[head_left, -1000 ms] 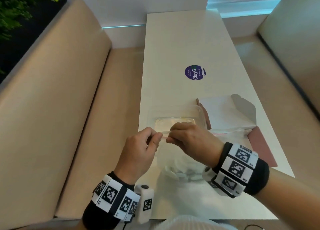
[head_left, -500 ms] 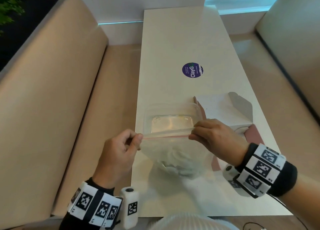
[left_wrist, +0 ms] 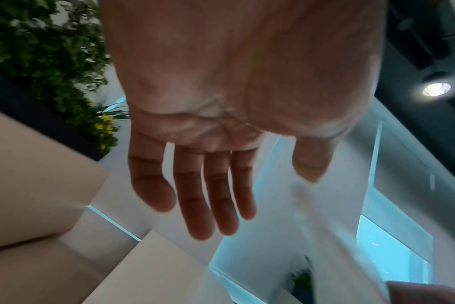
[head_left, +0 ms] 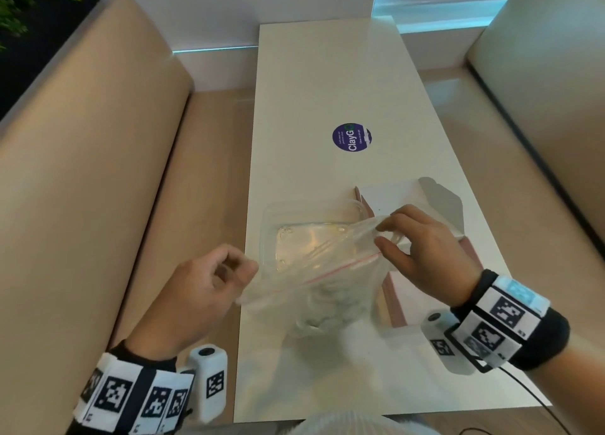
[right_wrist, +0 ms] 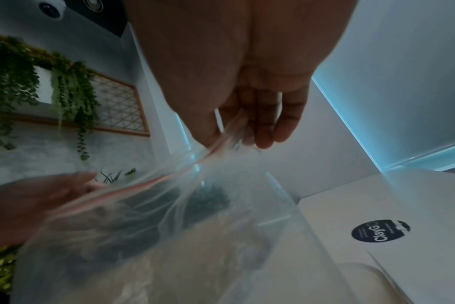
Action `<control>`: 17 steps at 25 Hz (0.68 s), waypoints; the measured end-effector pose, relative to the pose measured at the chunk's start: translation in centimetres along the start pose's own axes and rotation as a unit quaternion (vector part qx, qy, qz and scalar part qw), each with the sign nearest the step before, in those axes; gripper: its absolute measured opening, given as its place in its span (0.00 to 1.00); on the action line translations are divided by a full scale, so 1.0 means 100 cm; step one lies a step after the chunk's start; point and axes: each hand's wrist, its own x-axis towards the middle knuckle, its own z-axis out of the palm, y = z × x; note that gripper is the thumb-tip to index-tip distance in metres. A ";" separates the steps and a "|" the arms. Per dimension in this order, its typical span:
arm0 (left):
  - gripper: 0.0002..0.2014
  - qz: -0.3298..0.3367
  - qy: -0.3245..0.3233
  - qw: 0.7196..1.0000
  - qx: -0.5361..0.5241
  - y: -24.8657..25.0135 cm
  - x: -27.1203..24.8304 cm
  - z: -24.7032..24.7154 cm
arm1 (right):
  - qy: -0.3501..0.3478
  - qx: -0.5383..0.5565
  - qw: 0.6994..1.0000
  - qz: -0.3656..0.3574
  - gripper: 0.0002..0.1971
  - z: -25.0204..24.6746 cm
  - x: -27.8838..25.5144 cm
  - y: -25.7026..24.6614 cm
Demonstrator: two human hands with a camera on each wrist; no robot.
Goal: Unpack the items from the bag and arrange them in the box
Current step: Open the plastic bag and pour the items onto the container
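A clear zip bag [head_left: 327,290] with a red seal line hangs over the table's near part, whitish lumps inside that I cannot make out. My right hand [head_left: 379,235] pinches the bag's right top corner; in the right wrist view my right hand [right_wrist: 234,139] holds the film of the bag [right_wrist: 169,205]. My left hand [head_left: 235,267] is beside the bag's left corner. In the left wrist view my left hand [left_wrist: 268,197] has straight fingers with nothing in them. Behind the bag lies a clear plastic box [head_left: 271,225], open on top, nothing visible inside.
The white table [head_left: 327,74] bears a round purple sticker [head_left: 352,137] further back. To the right of the clear box lies an open white and pink carton [head_left: 389,199] with its flap up. Beige benches [head_left: 98,172] run along both sides.
Both hands drew apart along the seal line and the bag rose and stretched between them. The left hand's pinch has let go and its fingers are now straight.
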 end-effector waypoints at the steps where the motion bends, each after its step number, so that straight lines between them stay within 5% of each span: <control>1: 0.21 0.007 -0.005 1.000 0.018 0.009 0.004 -0.003 | -0.001 0.003 1.000 -0.012 0.08 0.004 0.003 -0.004; 6: 0.14 0.018 -0.156 0.965 0.208 0.026 0.019 0.014 | -0.020 0.052 0.998 -0.006 0.13 0.009 0.013 -0.018; 12: 0.09 -0.069 -0.139 0.978 0.139 -0.002 0.000 0.022 | -0.007 0.057 0.985 0.160 0.11 0.001 0.000 -0.006; 15: 0.18 -0.134 -0.115 0.982 0.066 -0.008 -0.004 0.033 | -0.096 0.104 0.947 0.287 0.05 -0.007 0.003 0.002; 17: 0.19 -0.159 -0.109 0.980 -0.041 -0.014 -0.006 0.037 | -0.144 0.271 0.886 0.349 0.05 -0.009 0.005 0.007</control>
